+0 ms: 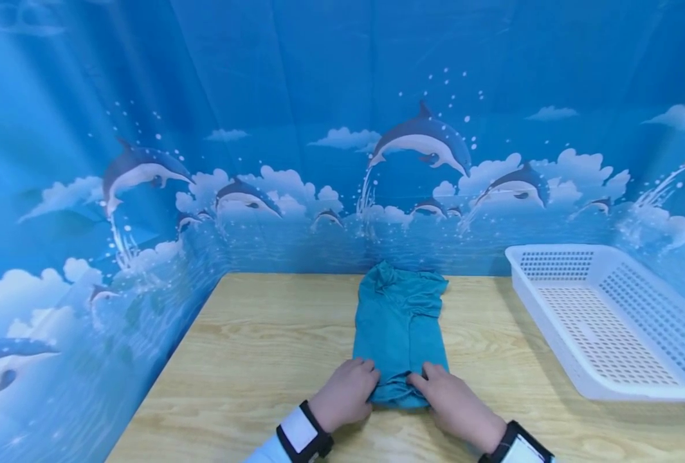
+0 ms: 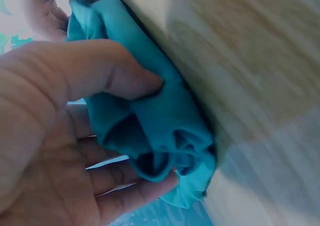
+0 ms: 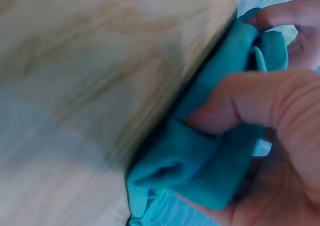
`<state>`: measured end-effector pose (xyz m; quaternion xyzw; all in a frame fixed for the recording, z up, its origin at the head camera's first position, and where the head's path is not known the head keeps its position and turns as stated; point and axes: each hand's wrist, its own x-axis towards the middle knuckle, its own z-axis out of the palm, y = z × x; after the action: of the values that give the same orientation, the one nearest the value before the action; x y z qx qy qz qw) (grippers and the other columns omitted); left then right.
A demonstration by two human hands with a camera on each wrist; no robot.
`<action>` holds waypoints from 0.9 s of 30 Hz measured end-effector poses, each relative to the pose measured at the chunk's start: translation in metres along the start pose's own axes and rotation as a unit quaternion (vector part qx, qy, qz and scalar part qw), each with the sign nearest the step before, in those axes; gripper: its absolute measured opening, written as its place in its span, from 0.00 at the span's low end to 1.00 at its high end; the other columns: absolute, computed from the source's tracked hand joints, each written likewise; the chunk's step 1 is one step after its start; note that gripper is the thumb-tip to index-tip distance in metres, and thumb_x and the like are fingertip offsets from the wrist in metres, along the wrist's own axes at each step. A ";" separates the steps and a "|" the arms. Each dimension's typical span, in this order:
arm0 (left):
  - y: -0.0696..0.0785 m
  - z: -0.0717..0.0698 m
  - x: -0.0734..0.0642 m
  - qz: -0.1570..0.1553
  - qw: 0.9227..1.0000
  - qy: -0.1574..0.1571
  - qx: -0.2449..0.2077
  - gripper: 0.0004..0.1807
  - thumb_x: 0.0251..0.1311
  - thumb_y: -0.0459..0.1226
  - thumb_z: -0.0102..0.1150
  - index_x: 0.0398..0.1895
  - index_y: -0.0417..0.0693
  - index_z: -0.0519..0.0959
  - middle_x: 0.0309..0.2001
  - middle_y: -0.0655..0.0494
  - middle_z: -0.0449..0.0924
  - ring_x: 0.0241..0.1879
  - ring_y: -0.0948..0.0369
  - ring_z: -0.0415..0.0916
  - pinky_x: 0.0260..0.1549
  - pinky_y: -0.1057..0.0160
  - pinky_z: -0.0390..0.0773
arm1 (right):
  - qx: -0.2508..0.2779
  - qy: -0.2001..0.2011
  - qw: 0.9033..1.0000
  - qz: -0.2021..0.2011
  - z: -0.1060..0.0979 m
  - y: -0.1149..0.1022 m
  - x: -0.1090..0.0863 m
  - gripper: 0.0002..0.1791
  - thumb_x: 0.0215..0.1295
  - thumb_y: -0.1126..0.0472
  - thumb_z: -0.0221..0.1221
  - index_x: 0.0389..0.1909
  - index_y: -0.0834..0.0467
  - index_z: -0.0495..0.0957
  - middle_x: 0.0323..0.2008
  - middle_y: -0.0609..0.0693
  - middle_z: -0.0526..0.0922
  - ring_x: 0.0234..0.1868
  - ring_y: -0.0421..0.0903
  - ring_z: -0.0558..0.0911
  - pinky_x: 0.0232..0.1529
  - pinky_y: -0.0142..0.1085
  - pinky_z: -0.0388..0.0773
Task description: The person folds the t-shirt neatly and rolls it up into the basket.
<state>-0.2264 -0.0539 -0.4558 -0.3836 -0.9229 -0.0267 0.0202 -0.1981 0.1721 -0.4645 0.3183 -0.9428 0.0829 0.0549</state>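
A teal cloth garment, folded into a long strip, lies on the wooden table with its crumpled end toward the back. My left hand grips the near left corner; in the left wrist view its thumb presses on the teal fabric while the fingers curl beneath. At the near right corner, my right hand pinches the cloth between thumb and fingers. The right wrist view shows the thumb on the rolled fabric edge, with part of the fingers hidden behind the cloth. What kind of garment it is cannot be told.
A white plastic basket with perforated walls stands on the right side of the table. The wooden tabletop extends to the left of the cloth. A blue dolphin-print curtain hangs behind and along the left side.
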 end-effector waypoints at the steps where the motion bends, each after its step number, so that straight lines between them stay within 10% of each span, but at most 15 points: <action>1: 0.000 0.000 0.000 -0.001 1.000 0.001 -0.003 0.12 0.45 0.38 0.70 0.34 0.50 0.80 0.28 0.63 0.71 0.29 0.67 0.66 0.32 0.69 0.71 | -0.004 0.006 1.000 0.001 0.000 0.000 0.000 0.26 0.45 0.74 0.64 0.49 0.57 0.76 0.33 0.46 0.68 0.32 0.40 0.68 0.27 0.33 0.70; 10: 0.000 -0.007 0.001 -0.023 0.988 -0.047 -0.142 0.08 0.51 0.35 0.60 0.25 0.53 0.70 0.19 0.65 0.63 0.18 0.68 0.61 0.16 0.71 0.63 | 0.091 -0.034 0.995 0.033 -0.006 0.004 0.001 0.19 0.48 0.72 0.59 0.45 0.59 0.79 0.31 0.49 0.77 0.30 0.41 0.75 0.27 0.33 0.72; 16: -0.002 -0.002 0.001 -0.069 0.959 -0.096 -0.259 0.10 0.58 0.35 0.51 0.42 0.50 0.66 0.17 0.66 0.57 0.13 0.67 0.59 0.12 0.68 0.60 | 0.216 -0.083 0.964 0.128 -0.002 0.007 0.005 0.14 0.52 0.73 0.54 0.40 0.60 0.76 0.25 0.48 0.70 0.26 0.43 0.69 0.23 0.34 0.64; 20: -0.003 0.006 0.002 -0.092 0.963 -0.054 -0.249 0.11 0.59 0.35 0.52 0.43 0.50 0.64 0.18 0.65 0.59 0.14 0.67 0.59 0.13 0.69 0.61 | 0.226 -0.071 0.951 0.197 0.000 0.005 0.006 0.13 0.53 0.72 0.55 0.41 0.59 0.74 0.22 0.48 0.67 0.24 0.45 0.68 0.22 0.35 0.63; 27: -0.005 0.009 0.007 -0.104 0.979 0.005 -0.175 0.12 0.54 0.37 0.60 0.32 0.50 0.65 0.26 0.61 0.62 0.22 0.66 0.60 0.17 0.70 0.62 | 0.050 0.046 0.987 0.142 -0.001 -0.006 0.004 0.23 0.48 0.69 0.63 0.49 0.58 0.77 0.38 0.51 0.74 0.35 0.45 0.73 0.35 0.39 0.72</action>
<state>-0.2350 -0.0514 -0.4650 -0.2835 -0.9385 -0.1918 -0.0453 -0.1979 0.1652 -0.4623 0.1789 -0.9696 0.1517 0.0698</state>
